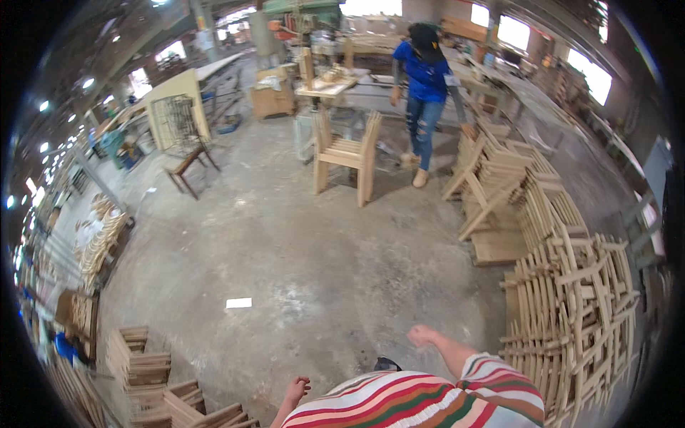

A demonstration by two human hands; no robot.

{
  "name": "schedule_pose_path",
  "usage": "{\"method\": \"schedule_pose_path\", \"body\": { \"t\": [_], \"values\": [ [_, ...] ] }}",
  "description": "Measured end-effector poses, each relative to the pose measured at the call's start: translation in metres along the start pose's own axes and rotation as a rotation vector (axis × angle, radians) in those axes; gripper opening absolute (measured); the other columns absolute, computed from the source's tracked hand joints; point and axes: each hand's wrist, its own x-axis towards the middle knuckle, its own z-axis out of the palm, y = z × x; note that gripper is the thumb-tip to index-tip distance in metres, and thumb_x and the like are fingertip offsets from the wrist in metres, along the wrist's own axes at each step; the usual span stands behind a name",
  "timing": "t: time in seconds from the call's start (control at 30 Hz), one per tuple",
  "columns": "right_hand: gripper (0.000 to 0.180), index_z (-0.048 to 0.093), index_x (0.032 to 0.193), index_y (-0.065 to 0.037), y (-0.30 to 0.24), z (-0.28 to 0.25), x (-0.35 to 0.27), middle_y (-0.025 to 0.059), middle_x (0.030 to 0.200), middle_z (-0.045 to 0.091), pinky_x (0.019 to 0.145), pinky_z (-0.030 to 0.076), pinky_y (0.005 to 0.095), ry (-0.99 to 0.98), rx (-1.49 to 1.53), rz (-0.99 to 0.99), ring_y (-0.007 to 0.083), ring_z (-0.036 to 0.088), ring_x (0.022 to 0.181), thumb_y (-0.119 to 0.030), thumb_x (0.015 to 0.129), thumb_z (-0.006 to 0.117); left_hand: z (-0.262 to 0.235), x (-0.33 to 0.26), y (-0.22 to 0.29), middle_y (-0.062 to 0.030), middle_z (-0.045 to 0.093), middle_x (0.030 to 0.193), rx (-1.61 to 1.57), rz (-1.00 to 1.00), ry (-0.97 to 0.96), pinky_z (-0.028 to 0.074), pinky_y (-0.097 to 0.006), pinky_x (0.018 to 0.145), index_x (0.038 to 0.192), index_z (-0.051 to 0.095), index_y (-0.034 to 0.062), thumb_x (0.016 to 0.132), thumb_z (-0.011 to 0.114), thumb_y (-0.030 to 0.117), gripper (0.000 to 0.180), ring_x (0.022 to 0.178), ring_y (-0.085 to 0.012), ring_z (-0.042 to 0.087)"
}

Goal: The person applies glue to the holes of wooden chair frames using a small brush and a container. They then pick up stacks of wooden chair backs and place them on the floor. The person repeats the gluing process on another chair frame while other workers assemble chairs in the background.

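My left hand [298,388] hangs low at my side, its fingers loosely bent and slightly apart, with nothing seen in it. Held out in front of my striped shirt [421,399], my right hand [423,335] is curled into a loose fist, and no object shows in it. Both hands are over the concrete floor [285,250] and touch nothing. Closest to the right hand is a tall pile of pale wooden chair frames [571,314]. Nearest the left are stacked wooden pieces [146,360].
A co-worker in a blue shirt [426,71] reaches toward stacked wooden frames [499,175]. Ahead stand a group of upright wooden pieces [346,153] and a work table [327,85]. A dark chair [191,164] stands left. A white sheet [239,303] lies on the floor.
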Motion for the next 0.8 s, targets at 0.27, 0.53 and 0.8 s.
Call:
{"method": "schedule_pose_path", "body": {
  "t": [0.27, 0.53, 0.8],
  "values": [
    [0.031, 0.057, 0.108, -0.010, -0.128, -0.098, 0.085, 0.0030, 0.093, 0.062, 0.055, 0.047, 0.0258, 0.000, 0.411, -0.021, 0.0124, 0.059, 0.070, -0.032, 0.086, 0.052, -0.011, 0.090, 0.060, -0.0088, 0.062, 0.082, 0.454, -0.109, -0.059, 0.047, -0.034, 0.056, 0.095, 0.060, 0.0032, 0.082, 0.043, 0.015, 0.024, 0.072, -0.0211, 0.061],
    [0.034, 0.055, 0.110, -0.010, -0.176, -0.187, 0.148, 0.0052, 0.096, 0.062, 0.058, 0.048, 0.0294, 0.183, 0.532, 0.227, 0.0139, 0.060, 0.072, -0.033, 0.084, 0.056, -0.107, 0.278, 0.220, -0.0099, 0.062, 0.071, 0.556, 0.014, -0.082, 0.047, -0.035, 0.050, 0.091, 0.062, 0.0017, 0.082, 0.045, 0.017, 0.025, 0.059, -0.0204, 0.058],
    [0.036, 0.049, 0.114, -0.009, -0.239, -0.265, 0.215, 0.0065, 0.095, 0.061, 0.061, 0.049, 0.0296, 0.270, 0.895, 0.249, 0.0165, 0.061, 0.075, -0.032, 0.087, 0.054, -0.136, 0.439, 0.501, -0.0061, 0.059, 0.099, -0.061, 0.219, 0.077, 0.046, -0.032, 0.062, 0.107, 0.051, 0.0088, 0.086, 0.042, 0.019, 0.025, 0.075, -0.0171, 0.058]
  ]
}}
